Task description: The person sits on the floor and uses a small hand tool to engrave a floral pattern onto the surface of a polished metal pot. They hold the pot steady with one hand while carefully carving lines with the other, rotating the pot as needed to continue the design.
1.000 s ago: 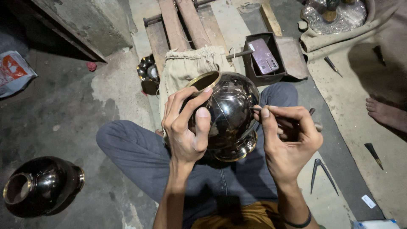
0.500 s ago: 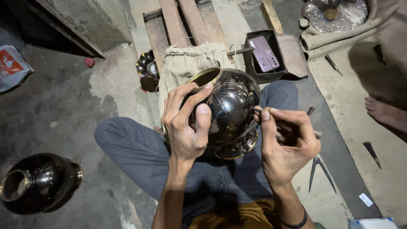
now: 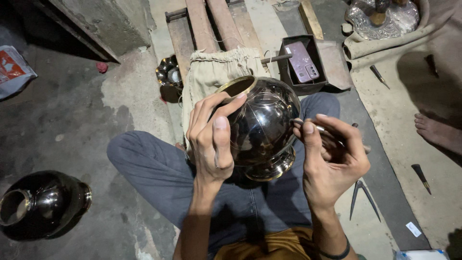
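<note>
Far out beyond the left hand's knuckles, a second dark metal pot (image 3: 41, 204) lies on its side on the concrete floor (image 3: 72, 110), well apart from the work. The left hand (image 3: 209, 139) has its fingers (image 3: 219, 130) spread and curled around the side of the polished round pot (image 3: 262, 127), thumb laid up against the belly, steadying it tilted over the person's crossed legs with its brass mouth turned away and its foot ring toward the lap. Beyond those fingertips a cloth sack (image 3: 211, 72) lies over wooden planks (image 3: 204, 24), with a small shiny dish (image 3: 168, 74) beside it.

Faint scored lines already cross the pot's upper shoulder; most of the gleaming belly shows bare, so the marking looks begun with much of the surface left, though the far side is hidden.

The right hand (image 3: 332, 159) has its fingers pinched shut on a thin metal scribing tool (image 3: 320, 130), its tip touching the pot's right flank. Past those fingers a dark tray (image 3: 288, 72) holds a phone (image 3: 302, 61). Just beside the wrist a pair of dividers (image 3: 363, 195) lies on the floor, and further right loose pointed tools (image 3: 421, 175) and another person's bare foot (image 3: 438, 132) rest on the mat. Nothing blocks the tool's reach.
</note>
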